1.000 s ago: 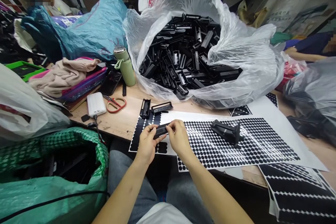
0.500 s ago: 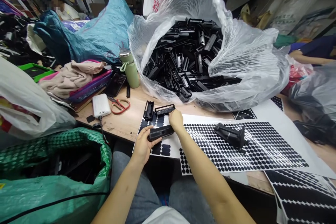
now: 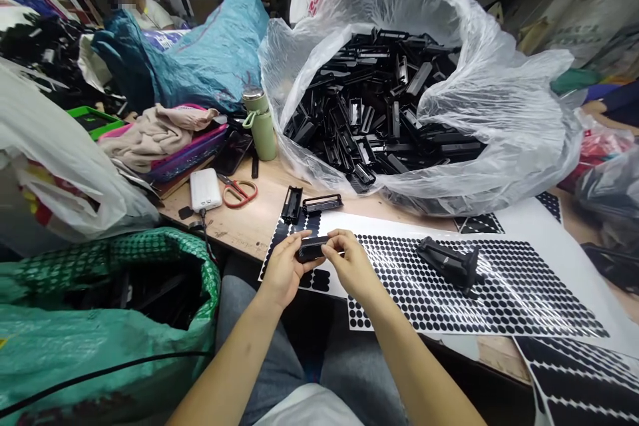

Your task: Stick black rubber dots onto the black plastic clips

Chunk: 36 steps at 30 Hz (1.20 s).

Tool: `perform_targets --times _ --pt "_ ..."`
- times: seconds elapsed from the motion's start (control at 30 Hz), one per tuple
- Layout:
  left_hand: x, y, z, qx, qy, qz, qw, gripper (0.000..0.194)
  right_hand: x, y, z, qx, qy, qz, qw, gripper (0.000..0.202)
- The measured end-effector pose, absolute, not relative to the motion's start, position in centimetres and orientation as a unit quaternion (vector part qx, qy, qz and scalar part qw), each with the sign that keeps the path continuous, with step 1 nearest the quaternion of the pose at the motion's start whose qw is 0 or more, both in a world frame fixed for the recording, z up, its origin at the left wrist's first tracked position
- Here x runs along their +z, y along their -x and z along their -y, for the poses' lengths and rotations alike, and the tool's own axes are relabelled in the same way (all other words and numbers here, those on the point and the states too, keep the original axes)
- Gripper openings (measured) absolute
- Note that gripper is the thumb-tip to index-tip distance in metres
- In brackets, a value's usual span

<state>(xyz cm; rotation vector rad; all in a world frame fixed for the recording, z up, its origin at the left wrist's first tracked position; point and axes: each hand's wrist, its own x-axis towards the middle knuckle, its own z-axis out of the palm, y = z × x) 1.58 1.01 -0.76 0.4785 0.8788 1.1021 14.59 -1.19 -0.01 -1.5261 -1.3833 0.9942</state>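
Note:
A black plastic housing [image 3: 311, 249] is held level over the near edge of the table. My left hand [image 3: 285, 269] grips its left end, fingers along the far side and underneath. At the other end my right hand [image 3: 350, 263] pinches it, thumb and fingers closed on its right part. Just beyond my hands lie two similar parts, an upright-turned black part [image 3: 291, 205] and a black frame-shaped part [image 3: 322, 203]. Under my hands is a sheet of black oval stickers [image 3: 319, 279], partly covered. To the right spreads a sheet of round black stickers [image 3: 399, 293], with a black plastic bracket-like piece [image 3: 449, 265] on it.
A large clear plastic bag [image 3: 479, 176] full of black parts stands at the back. Left of it are a green bottle [image 3: 260, 126], red-handled scissors [image 3: 240, 193] and a white power bank [image 3: 205, 189]. A green woven sack [image 3: 100, 326] stands at lower left. Another person sits far back left.
My right hand has come back from the frame-shaped part to the held housing and now grips its right end. The view has shifted slightly, so the scene sits further right.

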Motion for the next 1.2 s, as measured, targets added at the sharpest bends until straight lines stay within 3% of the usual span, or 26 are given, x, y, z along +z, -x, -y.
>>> perform_targets --times 0.73,0.9,1.0,1.1,1.2 --pt "-0.3 -2.3 0.2 0.505 -0.270 -0.388 0.722 0.018 0.2 -14.3 2.4 0.321 0.628 0.571 0.421 0.014" --pt "-0.1 -2.4 0.5 0.509 -0.324 -0.423 0.676 0.023 -0.5 -13.1 2.4 0.263 0.621 0.578 0.460 0.011" --pt "1.0 1.5 1.3 0.505 -0.424 -0.505 0.557 0.029 -1.3 -12.5 2.4 0.232 0.655 0.545 0.469 0.024" --pt "3.1 8.1 3.2 0.475 -0.524 -0.640 0.300 0.032 -2.0 -12.6 2.5 0.255 0.663 0.541 0.451 0.030" --pt "4.6 12.3 4.0 0.367 -0.587 -0.716 0.093 0.038 -2.2 -12.9 2.8 0.283 0.657 0.542 0.441 0.026"
